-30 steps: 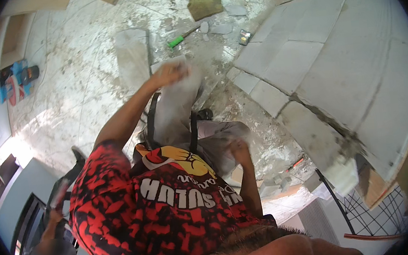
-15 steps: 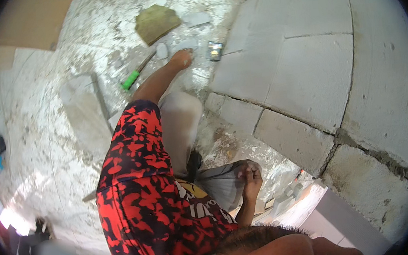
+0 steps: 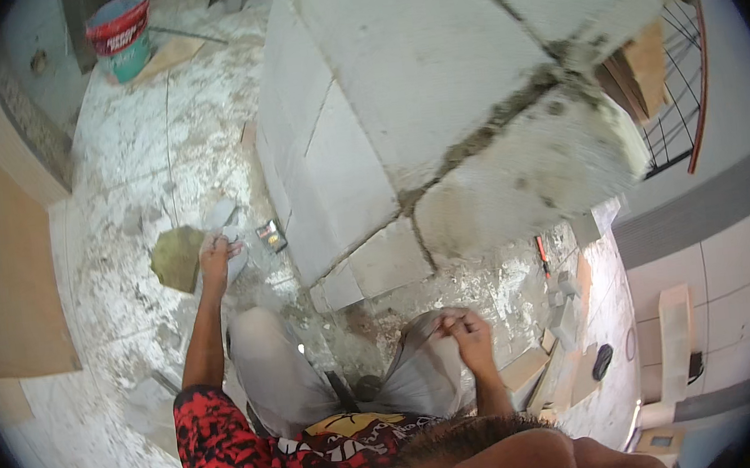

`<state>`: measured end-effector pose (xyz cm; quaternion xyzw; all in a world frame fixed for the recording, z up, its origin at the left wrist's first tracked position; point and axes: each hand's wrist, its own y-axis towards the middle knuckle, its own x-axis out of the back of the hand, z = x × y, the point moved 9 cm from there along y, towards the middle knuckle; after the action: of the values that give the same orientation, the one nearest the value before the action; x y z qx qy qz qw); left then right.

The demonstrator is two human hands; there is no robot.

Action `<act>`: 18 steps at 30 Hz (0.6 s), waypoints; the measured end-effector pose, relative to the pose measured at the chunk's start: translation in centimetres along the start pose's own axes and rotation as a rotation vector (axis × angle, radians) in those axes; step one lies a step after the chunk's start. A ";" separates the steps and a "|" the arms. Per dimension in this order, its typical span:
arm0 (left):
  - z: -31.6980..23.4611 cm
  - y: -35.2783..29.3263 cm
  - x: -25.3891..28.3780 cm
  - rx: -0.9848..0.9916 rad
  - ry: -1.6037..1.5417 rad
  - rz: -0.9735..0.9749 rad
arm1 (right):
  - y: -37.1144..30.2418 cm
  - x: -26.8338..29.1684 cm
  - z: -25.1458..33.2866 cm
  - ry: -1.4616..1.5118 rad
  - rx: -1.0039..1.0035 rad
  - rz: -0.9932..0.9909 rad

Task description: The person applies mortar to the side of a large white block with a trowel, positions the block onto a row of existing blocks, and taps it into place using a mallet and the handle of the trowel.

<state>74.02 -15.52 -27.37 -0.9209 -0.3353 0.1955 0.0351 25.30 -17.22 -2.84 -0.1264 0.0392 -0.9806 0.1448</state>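
Right hand (image 3: 468, 333) by the grey-trousered right knee (image 3: 423, 342); left hand (image 3: 213, 259) over the white-stained floor (image 3: 125, 217).
Right fingers curled, left half-bent; hold cannot be determined. Flat grey fragment (image 3: 222, 213) just beyond left fingertips; small black rectangular pack (image 3: 271, 236) to their right.
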 end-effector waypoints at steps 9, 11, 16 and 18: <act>-43.7 -19.1 -24.1 -0.967 0.264 0.431 | -3.2 2.2 32.6 -0.454 1.316 -0.459; -48.6 -23.3 -28.7 -1.309 0.453 0.449 | -3.4 1.1 35.8 -0.427 1.414 -0.444; -52.9 -26.7 -38.0 -1.786 0.805 0.517 | -0.7 0.4 37.7 -0.498 1.474 -0.453; -52.4 -26.5 -40.1 -1.789 0.955 0.522 | 0.2 0.3 37.0 -0.491 1.488 -0.462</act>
<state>50.05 -16.87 39.57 -0.6363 -0.0999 -0.5063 -0.5734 34.64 -18.98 32.94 -0.2133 -0.6820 -0.6995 -0.0105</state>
